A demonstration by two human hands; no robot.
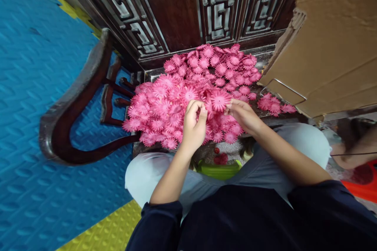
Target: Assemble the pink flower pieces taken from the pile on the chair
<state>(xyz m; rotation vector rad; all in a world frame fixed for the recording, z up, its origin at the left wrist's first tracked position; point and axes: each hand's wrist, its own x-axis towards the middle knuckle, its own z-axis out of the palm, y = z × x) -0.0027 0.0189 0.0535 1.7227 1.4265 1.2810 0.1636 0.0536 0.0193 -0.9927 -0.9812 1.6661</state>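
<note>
Pinching 1 pink flower [219,100], both hands [218,119] hover over the pile [176,98]

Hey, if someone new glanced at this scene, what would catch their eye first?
First, the big heap of pink flowers spread over the dark wooden seat in the middle. Next, the two hands at its near edge: the left hand pinches something small in its fingers, and the right hand touches a large pink flower. The bright blue floor mat fills the left, and a cardboard box sits at the upper right.
</note>
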